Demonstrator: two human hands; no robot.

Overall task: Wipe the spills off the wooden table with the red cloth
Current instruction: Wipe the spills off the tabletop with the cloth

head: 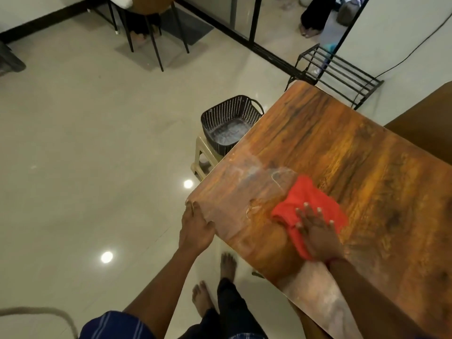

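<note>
So, head cam looking down: the red cloth (308, 209) is right under my right hand (318, 234), bunched up on the table (342, 148), with most of it sticking out past my fingertips and a strip of it trailing back along the thumb side toward my wrist. My right hand is flat, fingers spread wide, palm pressing the cloth down onto the wood. Not gripping it, just pinning it.

The spill (266, 184) sits just beyond the cloth, up and to the left of my right fingers. It's a clear wet patch with a shiny outline, plus a smaller puddle close to the cloth's left edge, between my two hands. There's also a pale, hazy smear running toward the table's left edge from there.

My left hand (197, 227) is on the near left corner of the table, well apart from the cloth. Fingers are loosely open and draped over the corner edge, thumb resting on the top surface. It holds nothing but the table.

Past my left hand, beside the table's left edge, a dark perforated basket (230, 121) sits on a beige stool (203, 159). My bare feet are on the tile floor below, between my arms.

No labels or writing I can read anywhere.
</note>
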